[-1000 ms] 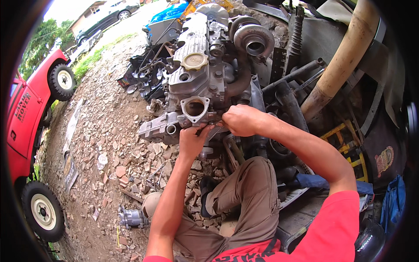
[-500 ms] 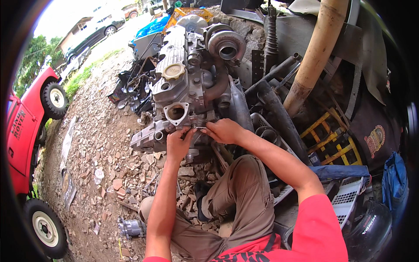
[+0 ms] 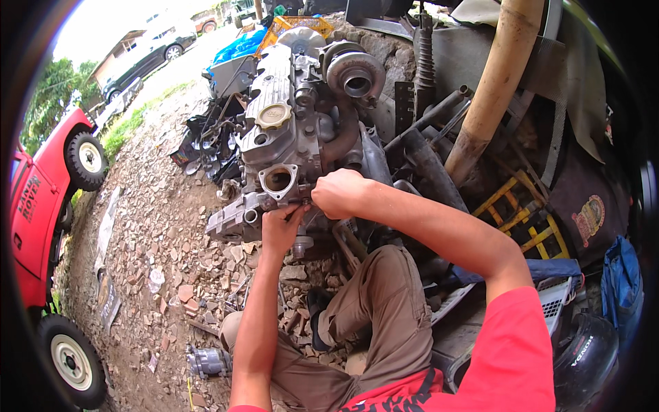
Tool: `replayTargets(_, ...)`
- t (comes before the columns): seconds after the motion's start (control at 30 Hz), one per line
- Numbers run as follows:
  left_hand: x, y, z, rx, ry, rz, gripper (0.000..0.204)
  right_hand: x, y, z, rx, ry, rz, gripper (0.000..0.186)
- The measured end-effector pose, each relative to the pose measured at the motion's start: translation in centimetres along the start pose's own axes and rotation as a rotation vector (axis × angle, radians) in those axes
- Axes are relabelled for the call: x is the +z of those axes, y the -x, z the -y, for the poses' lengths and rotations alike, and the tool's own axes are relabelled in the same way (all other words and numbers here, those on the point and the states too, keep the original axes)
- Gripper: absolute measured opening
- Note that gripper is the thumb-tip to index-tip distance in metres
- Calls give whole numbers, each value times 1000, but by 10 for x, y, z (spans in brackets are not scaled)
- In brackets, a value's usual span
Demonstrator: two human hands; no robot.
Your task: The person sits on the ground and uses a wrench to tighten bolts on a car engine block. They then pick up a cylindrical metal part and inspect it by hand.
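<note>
A grey metal engine [image 3: 271,147] stands upright before me, with a tan round oil filler cap [image 3: 273,115] on its top cover. Below the cap is an open three-cornered flange [image 3: 279,180]. My left hand [image 3: 280,230] pinches at the engine's near face, just under that flange; whatever its fingertips hold is too small to make out. Beside it, slightly higher and to the right, my right hand [image 3: 338,193] is curled closed against the engine, its fingertips hidden behind the hand. A round pulley-like part [image 3: 301,246] sticks out below my hands. The turbocharger [image 3: 355,74] sits at the engine's upper right.
Broken stones [image 3: 165,254] cover the ground on the left. A grey cylindrical metal part [image 3: 209,361] lies beside my knee. Pipes, a bamboo pole [image 3: 491,96], a yellow crate [image 3: 522,213] and a black helmet [image 3: 583,353] crowd the right. A red vehicle [image 3: 41,206] stands far left.
My right hand has shifted slightly left and up, turning its back toward me and curling tighter, with the elbow moved outward. My left hand stays nearly in place.
</note>
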State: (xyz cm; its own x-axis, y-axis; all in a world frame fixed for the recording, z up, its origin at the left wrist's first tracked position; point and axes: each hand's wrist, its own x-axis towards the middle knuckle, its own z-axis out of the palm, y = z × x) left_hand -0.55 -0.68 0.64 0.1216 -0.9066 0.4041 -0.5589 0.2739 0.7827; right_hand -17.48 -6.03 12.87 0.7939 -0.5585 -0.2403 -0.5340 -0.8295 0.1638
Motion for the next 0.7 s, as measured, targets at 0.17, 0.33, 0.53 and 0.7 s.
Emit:
replayTargets(0.17, 4, -3, 0, -47, -23, -19, 16, -18, -17, 7, 0, 92, 69, 22)
replayTargets(0.33, 5, -2, -6, -60, 16, -48, 14, -14, -7, -10, -55, -28, -12, 18)
replayTargets(0.53, 4, 0, -2, -122, 27, -58, 10, 12, -4, -24, -181, -110, -213, 13)
replayTargets(0.7, 5, 2, -4, -93, 41, -87, 12, 70, -2, -36, -117, -449, -450, 29)
